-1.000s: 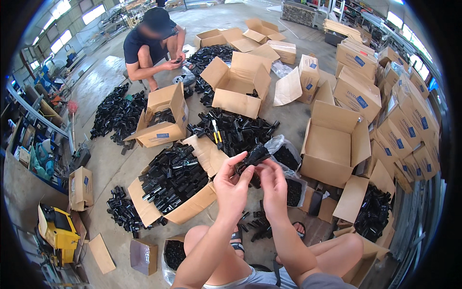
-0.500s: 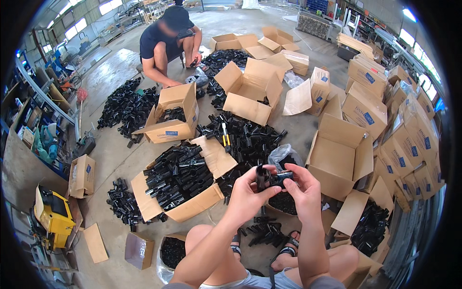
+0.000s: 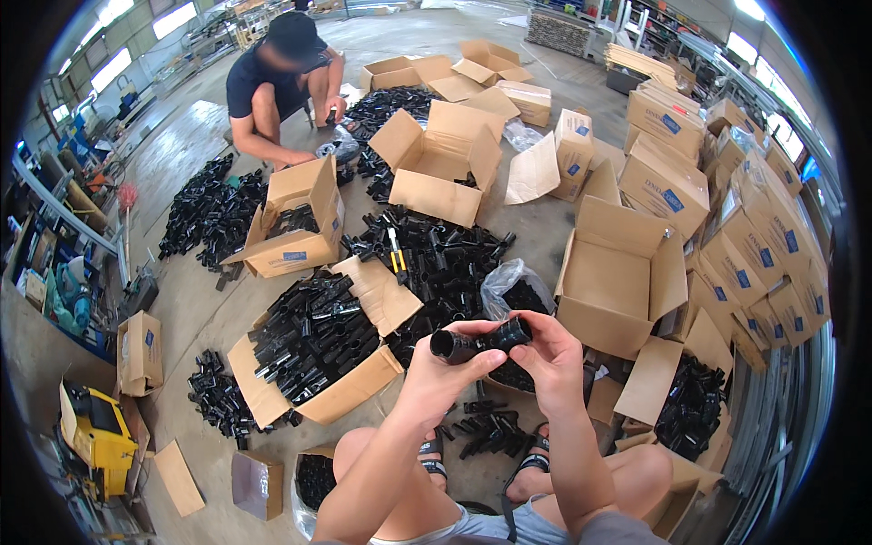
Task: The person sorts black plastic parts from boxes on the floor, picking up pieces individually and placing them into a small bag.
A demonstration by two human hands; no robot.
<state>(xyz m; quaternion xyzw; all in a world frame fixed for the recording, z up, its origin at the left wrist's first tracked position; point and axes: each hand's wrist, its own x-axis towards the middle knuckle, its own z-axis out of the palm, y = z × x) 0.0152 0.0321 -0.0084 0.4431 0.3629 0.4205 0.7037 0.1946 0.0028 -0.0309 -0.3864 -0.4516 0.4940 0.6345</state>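
Both my hands hold a black tubular pipe fitting point(image 3: 482, 343) in front of my knees. My left hand point(image 3: 447, 381) has its fingers and thumb round the end with the wide open mouth. My right hand point(image 3: 551, 361) grips the other, shorter cylindrical end, thumb underneath. Whether it is one piece or two joined pieces, I cannot tell. Just beyond my hands a clear plastic bag point(image 3: 505, 275) holds small black parts. Loose black fittings point(image 3: 490, 432) lie on the floor between my feet. To the left, an opened carton point(image 3: 352, 389) is heaped with similar black fittings.
A yellow-handled tool point(image 3: 397, 252) lies on a pile of fittings point(image 3: 454, 245). An open carton point(image 3: 604, 263) stands at right, before stacked sealed cartons point(image 3: 763, 250). A co-worker point(image 3: 272, 86) crouches at far left beside another carton point(image 3: 295, 259). A yellow machine point(image 3: 95, 431) stands at left.
The view has swung slightly, shifting the scene left. My hands have turned the fitting, so its open mouth now shows at the left end. The co-worker stays crouched.
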